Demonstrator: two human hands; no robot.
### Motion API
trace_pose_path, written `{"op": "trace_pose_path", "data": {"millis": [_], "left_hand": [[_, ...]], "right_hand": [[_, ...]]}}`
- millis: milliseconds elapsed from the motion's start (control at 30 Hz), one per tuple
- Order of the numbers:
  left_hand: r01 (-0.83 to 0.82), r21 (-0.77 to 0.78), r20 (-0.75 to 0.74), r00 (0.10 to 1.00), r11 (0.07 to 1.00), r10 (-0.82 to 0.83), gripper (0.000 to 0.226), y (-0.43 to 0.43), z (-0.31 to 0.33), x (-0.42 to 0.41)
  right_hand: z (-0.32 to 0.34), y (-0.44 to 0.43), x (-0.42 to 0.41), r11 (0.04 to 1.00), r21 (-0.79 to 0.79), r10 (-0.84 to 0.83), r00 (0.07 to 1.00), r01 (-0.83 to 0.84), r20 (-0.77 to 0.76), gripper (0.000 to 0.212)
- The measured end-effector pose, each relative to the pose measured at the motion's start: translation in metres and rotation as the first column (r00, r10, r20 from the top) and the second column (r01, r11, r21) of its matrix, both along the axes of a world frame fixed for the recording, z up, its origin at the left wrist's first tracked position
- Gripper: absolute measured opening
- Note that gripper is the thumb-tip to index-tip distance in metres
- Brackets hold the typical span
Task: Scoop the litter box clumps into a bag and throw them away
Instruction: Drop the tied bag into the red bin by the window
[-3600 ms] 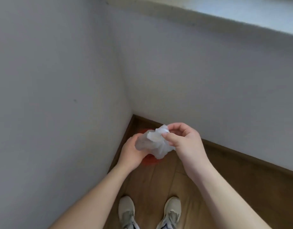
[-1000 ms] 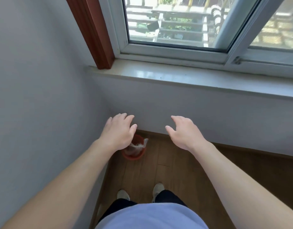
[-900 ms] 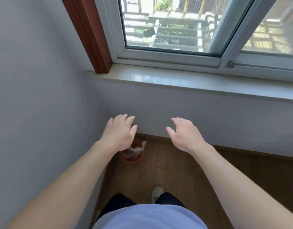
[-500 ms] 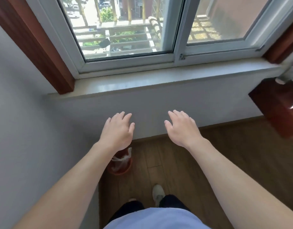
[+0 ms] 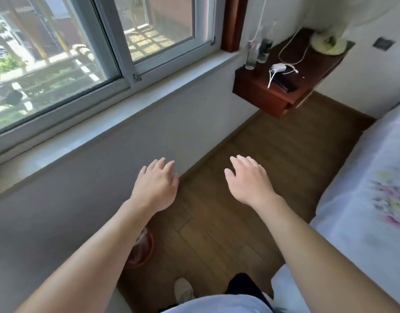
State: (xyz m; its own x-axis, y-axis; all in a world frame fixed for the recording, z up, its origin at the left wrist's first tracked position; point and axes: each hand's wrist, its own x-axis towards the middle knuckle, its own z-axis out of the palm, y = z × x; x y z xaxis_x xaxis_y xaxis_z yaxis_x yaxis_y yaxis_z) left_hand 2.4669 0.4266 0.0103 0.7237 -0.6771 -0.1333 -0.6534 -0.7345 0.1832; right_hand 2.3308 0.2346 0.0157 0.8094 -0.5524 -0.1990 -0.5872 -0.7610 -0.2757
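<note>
Left hand and right hand are being held out, fingers loosely spread, empty; the bin is being half-hidden near left.

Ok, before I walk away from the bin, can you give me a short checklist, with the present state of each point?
1. Left hand empty: ok, fingers relaxed, holding nothing.
2. Right hand empty: ok, fingers spread, holding nothing.
3. Bag fully inside the red bin: cannot tell. Something pale shows at the rim, but the left forearm hides most of it.
4. No litter on the floor: ok on the boards that are visible; the part behind the forearm is hidden.
5. Room to walk between the wall and the bed: ok, bare boards lie ahead.
</note>
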Motion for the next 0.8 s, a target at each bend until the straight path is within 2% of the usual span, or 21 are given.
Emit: {"op": "trace_pose_path", "data": {"millis": [233, 433, 667, 800], "left_hand": [[0.228, -0.008, 0.024, 0.973, 0.974, -0.228, 0.047, -0.093, 0.016, -0.085], [0.465, -0.031, 0.005, 0.885, 0.885, -0.465, 0.049, -0.183, 0.019, -0.187], [0.71, -0.012, -0.009, 0.704, 0.704, -0.711, 0.05, -0.262, 0.018, -0.282], [0.85, -0.017, -0.014, 0.526, 0.526, -0.851, 0.045, -0.3, 0.01, -0.328]], "right_hand": [[0.011, -0.061, -0.121, 0.98, -0.02, -0.196, 0.98, 0.197, 0.036, 0.053], [0.017, -0.099, -0.255, 0.909, -0.063, -0.411, 0.911, 0.412, 0.034, 0.049], [0.017, -0.106, -0.38, 0.744, -0.042, -0.669, 0.743, 0.667, -0.031, 0.043], [0.016, -0.092, -0.43, 0.594, -0.055, -0.804, 0.592, 0.802, -0.052, 0.045]]}}
